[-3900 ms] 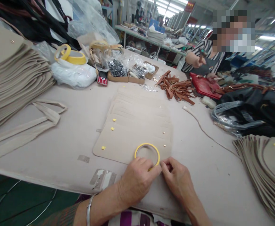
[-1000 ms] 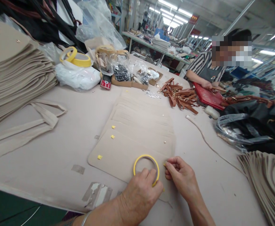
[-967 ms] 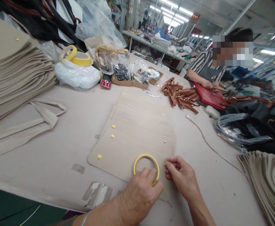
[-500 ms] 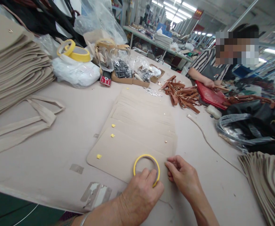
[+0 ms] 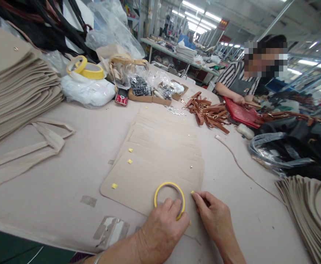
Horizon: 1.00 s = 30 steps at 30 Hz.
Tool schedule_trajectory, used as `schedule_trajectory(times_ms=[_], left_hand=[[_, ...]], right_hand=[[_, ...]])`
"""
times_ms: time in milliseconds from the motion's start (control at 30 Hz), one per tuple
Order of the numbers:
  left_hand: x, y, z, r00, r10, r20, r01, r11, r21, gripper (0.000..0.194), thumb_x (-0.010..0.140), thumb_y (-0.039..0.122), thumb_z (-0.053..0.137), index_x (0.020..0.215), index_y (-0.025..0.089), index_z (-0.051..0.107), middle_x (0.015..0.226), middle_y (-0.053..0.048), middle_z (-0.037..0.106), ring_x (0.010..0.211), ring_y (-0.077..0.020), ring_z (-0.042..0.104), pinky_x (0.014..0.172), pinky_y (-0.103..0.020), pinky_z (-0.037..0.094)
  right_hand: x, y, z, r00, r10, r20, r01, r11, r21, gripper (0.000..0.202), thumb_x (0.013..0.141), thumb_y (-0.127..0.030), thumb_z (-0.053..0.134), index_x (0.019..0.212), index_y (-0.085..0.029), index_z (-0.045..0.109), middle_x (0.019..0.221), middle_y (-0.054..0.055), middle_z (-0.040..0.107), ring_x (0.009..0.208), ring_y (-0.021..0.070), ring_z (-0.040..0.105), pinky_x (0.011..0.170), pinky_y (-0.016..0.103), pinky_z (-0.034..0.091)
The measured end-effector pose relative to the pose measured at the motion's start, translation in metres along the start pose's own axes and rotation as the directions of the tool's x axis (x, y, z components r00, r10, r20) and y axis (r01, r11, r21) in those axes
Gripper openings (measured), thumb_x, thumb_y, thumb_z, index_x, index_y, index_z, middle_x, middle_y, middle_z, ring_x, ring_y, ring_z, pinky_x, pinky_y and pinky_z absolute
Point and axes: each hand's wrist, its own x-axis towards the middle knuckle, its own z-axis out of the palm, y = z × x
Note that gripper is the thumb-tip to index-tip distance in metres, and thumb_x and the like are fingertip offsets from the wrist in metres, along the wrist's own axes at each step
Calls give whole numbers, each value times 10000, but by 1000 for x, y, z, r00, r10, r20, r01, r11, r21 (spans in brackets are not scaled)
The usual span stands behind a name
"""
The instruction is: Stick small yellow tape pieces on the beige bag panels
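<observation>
My left hand (image 5: 161, 227) grips a roll of yellow tape (image 5: 156, 194) by its lower edge, over the front of a beige fabric piece (image 5: 141, 183). Just right of it, my right hand (image 5: 214, 211) is closed in a pinch, with a small piece of yellow tape (image 5: 192, 192) at its fingertips by the fabric's right side. Another bit of yellow shows beside my left thumb. The fabric pieces overlap in a row running away from me. Small yellow tape squares (image 5: 114, 186) mark their left side, and a metal snap (image 5: 191, 167) shows on the right.
Tall stacks of beige pieces stand at left (image 5: 19, 88) and right (image 5: 300, 205). A beige strap (image 5: 50, 139) lies at left. Farther back are tape rolls (image 5: 92, 71), a red phone (image 5: 121, 97), brown straps (image 5: 207, 112) and black bags (image 5: 295, 143). A co-worker (image 5: 237, 79) handles a red item.
A yellow tape piece now shows at my right fingertips, and another bit beside my left thumb. Both hands stay nearly in place. The view has shifted slightly.
</observation>
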Motion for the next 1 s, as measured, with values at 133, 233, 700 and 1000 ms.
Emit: schedule_trajectory(times_ms=[133, 233, 700, 1000], left_hand=[[-1, 0, 3, 1000, 13, -19, -13, 1000, 6, 126, 837, 152, 549, 936, 184, 478, 1096, -100, 532, 837, -238, 499, 650, -348, 500], [0, 0, 2, 999, 5, -34, -5, 1000, -10, 132, 833, 145, 553, 938, 182, 480, 1114, -103, 532, 850, -241, 502, 668, -355, 508], [-5, -6, -27, 966, -26, -257, -56, 950, -308, 211, 923, 84, 389, 1027, 188, 541, 839, -35, 622, 749, -173, 577, 678, -279, 511], [-7, -8, -50, 949, -75, -306, -44, 930, -365, 447, 978, 205, 387, 1415, 183, 297, 989, -60, 691, 827, -152, 672, 748, -258, 555]], right_hand=[[6, -2, 1, 998, -59, 11, 60, 998, -30, 310, 851, -471, 521, 751, -224, 680, 719, 38, 706, 649, 192, 635, 641, 283, 473], [9, -1, 2, 990, -137, 30, 139, 987, -80, 236, 863, -393, 527, 777, -221, 664, 731, 31, 688, 665, 181, 627, 654, 278, 468], [-7, -3, -19, 903, -316, 290, 363, 923, -125, 145, 877, -274, 516, 875, -245, 658, 740, -4, 676, 642, 158, 622, 595, 252, 451], [-31, -32, -18, 814, -581, -12, 567, 789, 236, 188, 893, -213, 538, 1056, -235, 629, 971, 65, 697, 862, 174, 647, 754, 277, 532]])
